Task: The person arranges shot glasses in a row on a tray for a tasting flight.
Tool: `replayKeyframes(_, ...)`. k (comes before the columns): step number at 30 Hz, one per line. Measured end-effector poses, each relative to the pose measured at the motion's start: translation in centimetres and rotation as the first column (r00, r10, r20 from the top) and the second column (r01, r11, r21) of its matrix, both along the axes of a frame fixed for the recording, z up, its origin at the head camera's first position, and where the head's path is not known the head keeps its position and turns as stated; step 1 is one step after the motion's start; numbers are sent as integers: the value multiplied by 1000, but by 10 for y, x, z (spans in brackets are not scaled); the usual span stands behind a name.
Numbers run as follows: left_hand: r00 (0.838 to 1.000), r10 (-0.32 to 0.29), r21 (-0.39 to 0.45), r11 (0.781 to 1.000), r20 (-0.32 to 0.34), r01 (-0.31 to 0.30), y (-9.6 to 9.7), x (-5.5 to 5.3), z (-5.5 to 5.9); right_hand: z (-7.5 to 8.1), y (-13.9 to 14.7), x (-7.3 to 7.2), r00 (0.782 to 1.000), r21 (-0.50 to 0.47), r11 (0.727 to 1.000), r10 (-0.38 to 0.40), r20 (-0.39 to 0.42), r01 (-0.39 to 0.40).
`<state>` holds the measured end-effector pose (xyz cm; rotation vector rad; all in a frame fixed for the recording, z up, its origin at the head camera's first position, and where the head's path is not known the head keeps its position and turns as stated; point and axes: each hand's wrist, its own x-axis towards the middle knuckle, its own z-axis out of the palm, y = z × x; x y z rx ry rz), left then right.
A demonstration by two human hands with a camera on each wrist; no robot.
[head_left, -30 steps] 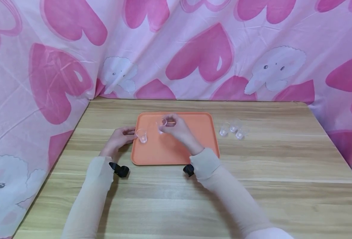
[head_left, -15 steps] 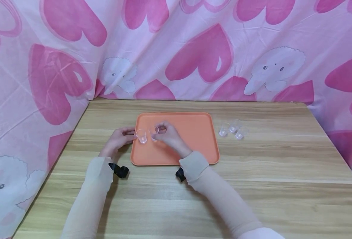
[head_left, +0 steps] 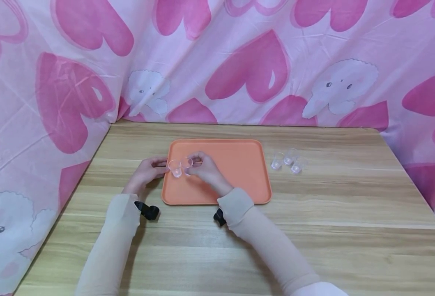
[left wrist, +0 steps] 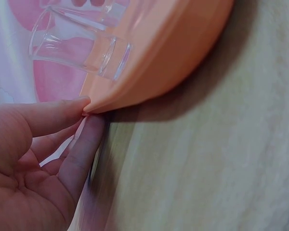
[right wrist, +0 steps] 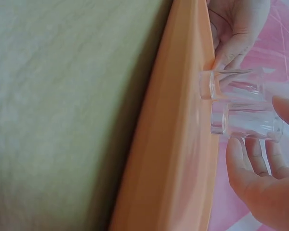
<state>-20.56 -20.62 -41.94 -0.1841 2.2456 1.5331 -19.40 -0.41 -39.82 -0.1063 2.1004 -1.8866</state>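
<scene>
tray (left wrist: 178,53) cropped in wrist views

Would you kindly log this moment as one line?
left hand: grips tray; right hand: holds cup; other cup: on tray; three cups: right of tray

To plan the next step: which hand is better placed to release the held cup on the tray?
Probably the right hand: it has the held cup beside the standing cup; the left hand pinches the tray at its rim.

The person's beige sleeves (head_left: 104,250) end in greyish cuffs (head_left: 235,205); a small black device (head_left: 152,212) sits at each wrist; white fabric (head_left: 321,289) borders the right sleeve.
</scene>
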Motion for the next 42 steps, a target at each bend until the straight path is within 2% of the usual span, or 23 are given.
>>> replayKeyframes(17,1000,13,11,1000,12,-13,1,1,0,-4,-3,0,999,27,1000,12,43,-13)
replayKeyframes(27,1000,-1,-15,1000,-8,1,0,1,0,-6,2,-2,999,72,997,33,-7,-32)
replayKeyframes(33,1000,7,-31,1000,1,-7,0,-1,1,9,24,-1,996,145,988,70,-64,-60)
replayKeyframes(36,1000,3,-9,1000,5,-3,0,0,0,19,43,3,994,186,980,82,-71,-67)
replayKeyframes(40,1000,-6,27,1000,4,6,-1,2,-2,31,74,10,994,237,970,70,-88,-47)
replayKeyframes(42,1000,-4,27,1000,3,4,0,2,-2,35,92,11,992,228,974,42,-123,-13)
